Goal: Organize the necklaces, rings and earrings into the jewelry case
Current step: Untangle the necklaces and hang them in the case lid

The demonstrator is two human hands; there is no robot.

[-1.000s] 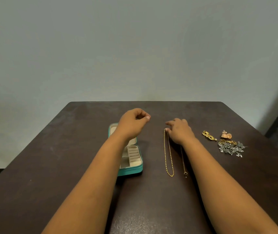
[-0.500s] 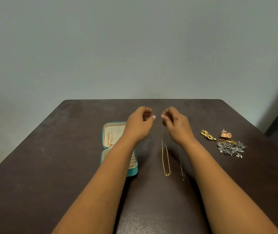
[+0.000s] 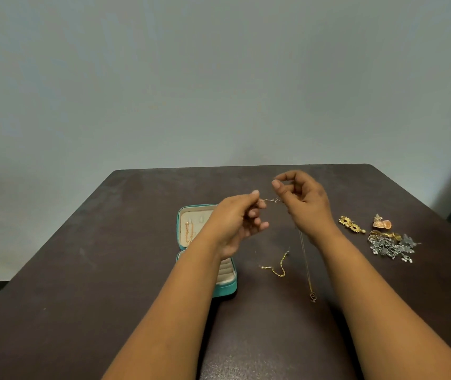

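Observation:
A thin gold chain necklace (image 3: 276, 270) hangs between my two hands above the dark table, its lower loop blurred just over the tabletop. My left hand (image 3: 235, 223) pinches one end and my right hand (image 3: 305, 201) pinches the other, a short stretch of chain taut between them. The teal jewelry case (image 3: 228, 287) lies open to the left, partly behind my left forearm; a rose-gold chain (image 3: 188, 231) rests in its lid. A second, darker pendant necklace (image 3: 308, 267) lies straight on the table under my right wrist.
At the right of the dark table (image 3: 109, 270) sit gold earrings (image 3: 351, 224), a copper-pink earring pair (image 3: 382, 223), gold rings (image 3: 386, 235) and a heap of silver pieces (image 3: 391, 248). A pale wall stands behind the table's far edge.
Both hands have lifted the gold chain off the table and drawn apart, stretching its top between them. The chain's lower loop has risen and now swings. The view shifted slightly.

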